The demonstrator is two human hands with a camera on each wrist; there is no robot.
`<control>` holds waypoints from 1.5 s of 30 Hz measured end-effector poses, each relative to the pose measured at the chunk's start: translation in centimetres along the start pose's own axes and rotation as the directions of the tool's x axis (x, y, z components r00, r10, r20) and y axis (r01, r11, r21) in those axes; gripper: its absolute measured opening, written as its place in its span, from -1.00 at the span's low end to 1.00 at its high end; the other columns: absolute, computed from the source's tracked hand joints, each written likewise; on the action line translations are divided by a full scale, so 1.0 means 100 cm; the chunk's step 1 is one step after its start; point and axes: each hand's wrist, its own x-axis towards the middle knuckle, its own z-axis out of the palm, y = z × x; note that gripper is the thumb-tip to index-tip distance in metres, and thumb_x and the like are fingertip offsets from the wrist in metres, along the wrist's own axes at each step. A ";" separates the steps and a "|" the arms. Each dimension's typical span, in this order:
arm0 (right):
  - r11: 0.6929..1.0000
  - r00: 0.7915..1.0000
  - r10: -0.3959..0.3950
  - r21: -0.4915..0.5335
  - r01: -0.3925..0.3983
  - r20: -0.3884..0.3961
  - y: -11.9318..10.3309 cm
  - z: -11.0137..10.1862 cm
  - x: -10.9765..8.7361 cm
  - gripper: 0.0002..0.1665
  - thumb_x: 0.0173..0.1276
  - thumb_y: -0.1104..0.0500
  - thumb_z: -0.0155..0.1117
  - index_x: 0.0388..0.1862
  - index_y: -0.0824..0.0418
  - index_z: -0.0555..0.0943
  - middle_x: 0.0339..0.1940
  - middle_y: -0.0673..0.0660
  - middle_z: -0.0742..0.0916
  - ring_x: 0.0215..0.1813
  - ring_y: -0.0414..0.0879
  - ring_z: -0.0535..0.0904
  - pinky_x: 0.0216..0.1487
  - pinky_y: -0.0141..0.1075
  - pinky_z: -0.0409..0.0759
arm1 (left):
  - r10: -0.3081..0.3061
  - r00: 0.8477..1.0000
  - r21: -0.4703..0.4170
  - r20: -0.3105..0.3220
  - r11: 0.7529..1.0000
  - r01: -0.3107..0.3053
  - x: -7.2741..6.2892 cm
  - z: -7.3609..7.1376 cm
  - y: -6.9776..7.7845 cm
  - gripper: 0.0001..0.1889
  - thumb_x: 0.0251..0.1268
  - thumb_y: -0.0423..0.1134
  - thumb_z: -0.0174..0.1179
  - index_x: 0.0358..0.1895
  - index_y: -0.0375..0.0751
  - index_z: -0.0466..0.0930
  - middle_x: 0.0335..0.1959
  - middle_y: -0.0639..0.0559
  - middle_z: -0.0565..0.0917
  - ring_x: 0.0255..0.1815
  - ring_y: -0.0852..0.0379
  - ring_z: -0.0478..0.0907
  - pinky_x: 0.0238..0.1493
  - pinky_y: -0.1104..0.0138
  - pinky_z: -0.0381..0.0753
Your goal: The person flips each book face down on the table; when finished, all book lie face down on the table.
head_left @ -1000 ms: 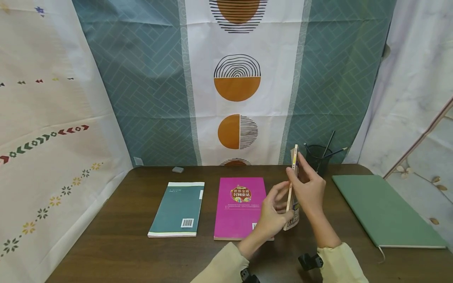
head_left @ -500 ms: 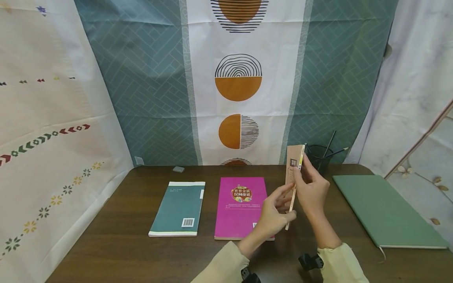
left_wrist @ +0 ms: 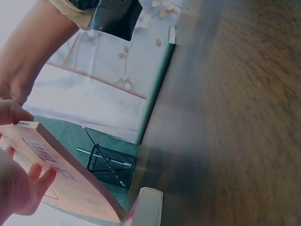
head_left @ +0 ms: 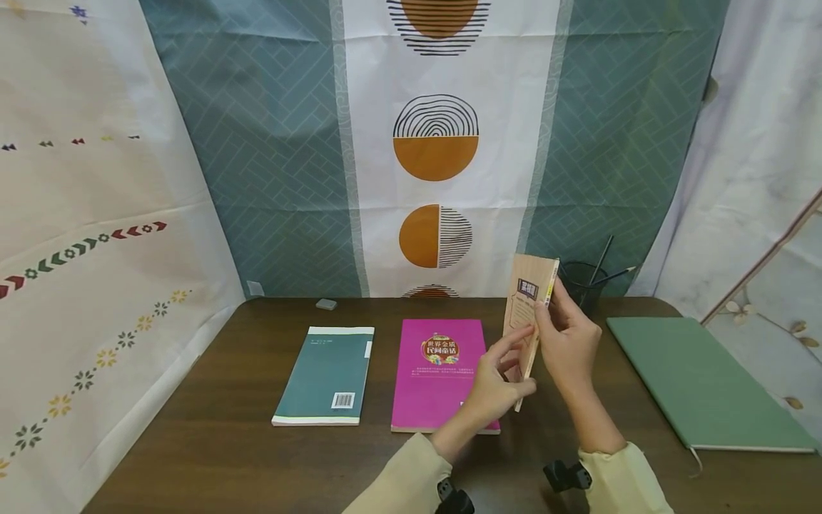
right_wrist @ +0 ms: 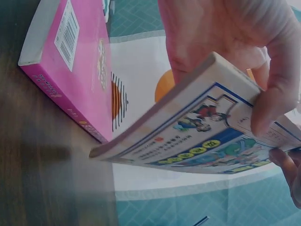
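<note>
Both hands hold a thin paperback book (head_left: pixel 521 303) upright above the table, right of the pink book. Its tan, printed back cover faces left in the head view. In the right wrist view its other cover (right_wrist: pixel 202 141) carries blue bands and small coloured figures. My left hand (head_left: pixel 497 389) grips the lower part, thumb on one cover and fingers on the other. Higher up, my right hand (head_left: pixel 569 341) pinches the spine edge. A barcode on the paperback (left_wrist: pixel 40 149) shows in the left wrist view, close to the fingers of my left hand (left_wrist: pixel 21 190).
A pink book (head_left: pixel 439 385) and a teal book (head_left: pixel 324 375) lie on the brown table (head_left: pixel 212 428), left of the hands. A green notebook (head_left: pixel 706 385) lies at the right. Behind the hands stands a black mesh pen holder (head_left: pixel 581 282) with pencils. A small grey block (head_left: pixel 326 304) lies at the back edge.
The paperback, seen nearly edge-on a second ago, has turned so its tan back cover shows. Its top has swung left. Both hands keep their hold and have barely moved.
</note>
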 end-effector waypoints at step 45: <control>0.978 0.993 0.107 0.187 -0.097 -0.043 -0.022 -0.008 0.004 -0.51 0.28 0.49 0.14 0.22 0.37 0.55 0.08 0.40 0.66 -0.23 -0.52 0.68 -0.25 -0.62 0.62 | -0.015 1.000 -0.120 0.005 0.993 0.016 0.009 -0.015 -0.009 0.11 0.00 -0.11 0.49 0.57 0.15 -0.10 0.61 -0.05 -0.50 0.63 -0.12 -0.45 0.61 0.00 -0.13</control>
